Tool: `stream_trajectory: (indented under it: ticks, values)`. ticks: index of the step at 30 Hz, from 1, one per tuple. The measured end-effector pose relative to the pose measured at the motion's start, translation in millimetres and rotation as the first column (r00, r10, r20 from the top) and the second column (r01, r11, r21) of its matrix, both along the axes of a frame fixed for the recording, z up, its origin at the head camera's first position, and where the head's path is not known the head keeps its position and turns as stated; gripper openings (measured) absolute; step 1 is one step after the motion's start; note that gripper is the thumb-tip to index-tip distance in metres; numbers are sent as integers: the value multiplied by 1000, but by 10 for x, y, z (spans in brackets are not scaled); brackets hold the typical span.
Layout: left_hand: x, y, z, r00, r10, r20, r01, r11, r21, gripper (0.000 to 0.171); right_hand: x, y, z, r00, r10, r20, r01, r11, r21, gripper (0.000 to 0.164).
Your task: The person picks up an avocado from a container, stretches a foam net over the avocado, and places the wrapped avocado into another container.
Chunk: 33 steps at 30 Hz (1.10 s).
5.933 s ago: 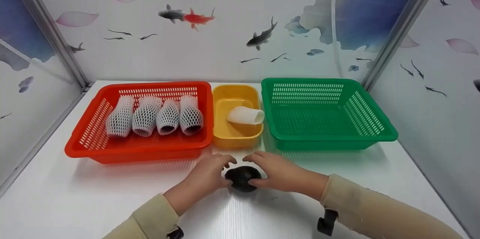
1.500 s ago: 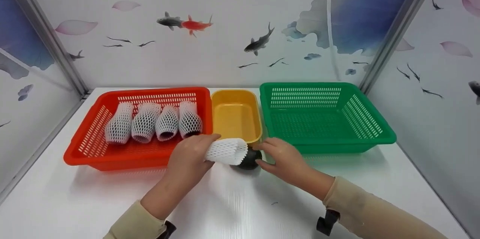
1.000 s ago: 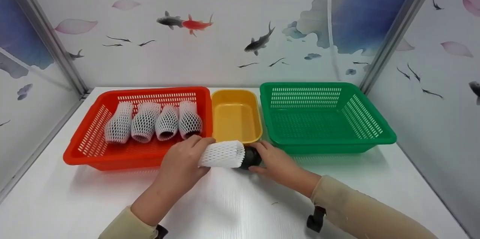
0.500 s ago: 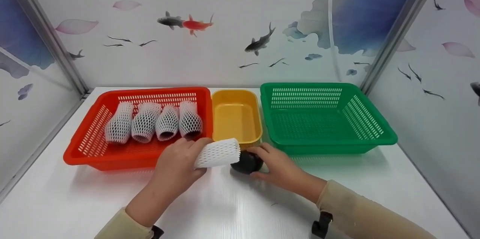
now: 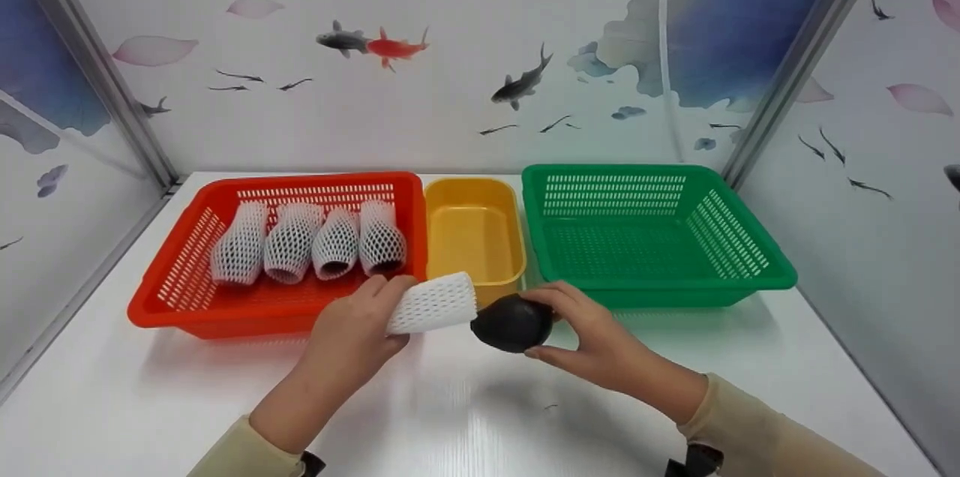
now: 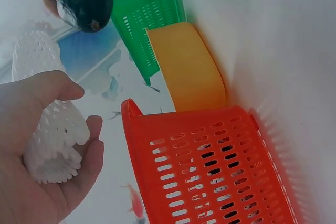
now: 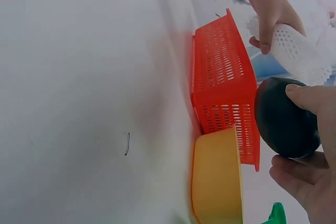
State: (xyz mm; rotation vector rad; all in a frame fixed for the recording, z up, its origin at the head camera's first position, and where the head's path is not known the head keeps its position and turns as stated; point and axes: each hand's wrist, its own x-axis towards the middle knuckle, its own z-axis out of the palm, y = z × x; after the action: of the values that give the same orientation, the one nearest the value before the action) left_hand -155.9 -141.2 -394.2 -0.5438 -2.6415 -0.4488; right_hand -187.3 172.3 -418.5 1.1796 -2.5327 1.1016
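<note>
A white foam net sleeve (image 5: 435, 304) lies in the grip of my left hand (image 5: 346, 342), its free end pointing right. My right hand (image 5: 604, 348) holds a dark avocado (image 5: 512, 323) between thumb and fingers, raised off the table. The avocado's narrower end faces the sleeve's mouth, close to it in the head view. In the left wrist view, the avocado (image 6: 86, 2) shows its stem end, and the fingers curl round the sleeve (image 6: 55, 140). Thumb and fingers clasp the avocado (image 7: 286, 119) in the right wrist view, outside the sleeve (image 7: 299, 56).
At the left stands a red basket (image 5: 285, 312) holding several net-sleeved fruits (image 5: 289, 244), dark where visible. A yellow bin (image 5: 472, 237) sits between it and a green basket (image 5: 660, 289) with nothing inside. A small dark mark (image 5: 551, 407) shows on the white table (image 5: 465, 424).
Earlier both hands were at the avocado and the sleeve lay in the yellow bin. Since then my left hand took the sleeve; lately my right hand has lifted the avocado and drawn it slightly right.
</note>
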Motion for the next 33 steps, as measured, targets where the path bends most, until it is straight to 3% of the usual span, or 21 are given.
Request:
stream_trajectory:
  ticks: [4,13,18,27,33]
  values:
    - [-6,-8,-19,1000,-6,-11,6,1000,15,63,75,62,56,1000,-17,2,17,1000,-25,63]
    - [-33,6,-70,985,-95,-143,94,995,-16,58,234,156,197,999,-44,-24,42,995,-95,64]
    - [-25,38,-98,982,-126,-142,125,992,-18,56,279,174,219,999,-50,-19,47,990,-133,65]
    - [3,147,-108,975,-165,-148,163,986,-23,51,329,114,213,992,-31,124,61,969,-241,59]
    - [1,238,-87,967,-188,-171,186,982,-31,48,333,48,214,992,6,127,27,967,-253,59]
